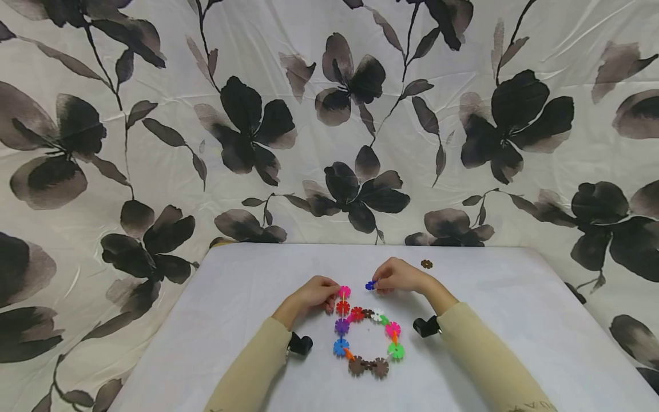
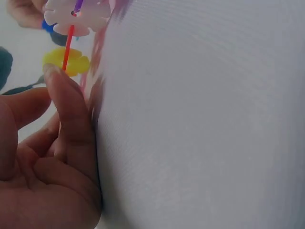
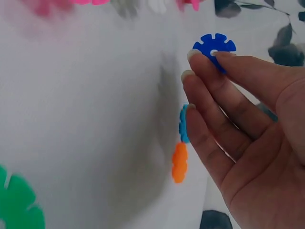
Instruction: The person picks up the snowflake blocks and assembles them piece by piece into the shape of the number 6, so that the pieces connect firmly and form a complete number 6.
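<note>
Notched plastic snowflake discs are joined into a ring with a straight tail, forming a chain (image 1: 341, 347) on the white table. My left hand (image 1: 317, 292) pinches the tail's far end, by a pink disc (image 1: 344, 292). The left wrist view shows its fingertips against a yellow-looking disc (image 2: 76, 62), with a pale disc (image 2: 78, 16) beyond. To the right, apart from the chain, my right hand (image 1: 400, 276) holds a blue snowflake disc (image 3: 214, 48) between thumb and index finger. Its other fingers extend loosely below the disc in the right wrist view.
A loose brown disc (image 1: 426, 264) lies behind my right hand. Past the fingers in the right wrist view are a light blue disc (image 3: 183, 124) and an orange disc (image 3: 179, 163). Floral cloth (image 1: 350, 114) hangs behind the white table (image 1: 216, 366).
</note>
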Demonstrator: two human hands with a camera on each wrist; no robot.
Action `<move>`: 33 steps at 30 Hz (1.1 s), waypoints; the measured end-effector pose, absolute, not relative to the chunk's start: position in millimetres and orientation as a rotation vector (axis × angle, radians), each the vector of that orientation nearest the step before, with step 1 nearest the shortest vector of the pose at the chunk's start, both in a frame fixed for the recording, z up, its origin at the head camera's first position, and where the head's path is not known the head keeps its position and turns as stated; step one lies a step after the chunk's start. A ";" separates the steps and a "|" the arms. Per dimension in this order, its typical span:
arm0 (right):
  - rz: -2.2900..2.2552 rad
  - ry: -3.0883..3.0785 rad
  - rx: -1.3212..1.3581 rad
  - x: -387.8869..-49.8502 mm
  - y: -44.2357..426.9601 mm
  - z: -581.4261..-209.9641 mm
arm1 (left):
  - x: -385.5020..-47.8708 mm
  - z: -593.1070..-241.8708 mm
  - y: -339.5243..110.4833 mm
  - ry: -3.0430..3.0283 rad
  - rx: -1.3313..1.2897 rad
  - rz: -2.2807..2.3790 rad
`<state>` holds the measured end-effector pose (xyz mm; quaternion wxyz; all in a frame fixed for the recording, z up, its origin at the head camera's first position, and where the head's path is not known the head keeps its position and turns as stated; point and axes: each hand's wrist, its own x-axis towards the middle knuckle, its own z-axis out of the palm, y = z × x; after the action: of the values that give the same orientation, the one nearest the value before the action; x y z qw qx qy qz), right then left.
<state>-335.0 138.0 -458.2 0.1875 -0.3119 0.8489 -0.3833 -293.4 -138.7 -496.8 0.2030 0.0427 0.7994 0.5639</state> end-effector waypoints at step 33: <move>-0.960 2.418 -0.952 -343.2 93.9 -454.7 | -291.6 -494.2 -131.9 2.189 0.085 1.591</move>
<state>-343.2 93.9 -454.7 0.1847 -0.3377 0.8578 -0.3405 -291.6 -131.9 -494.2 0.2154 0.0307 0.7896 0.5738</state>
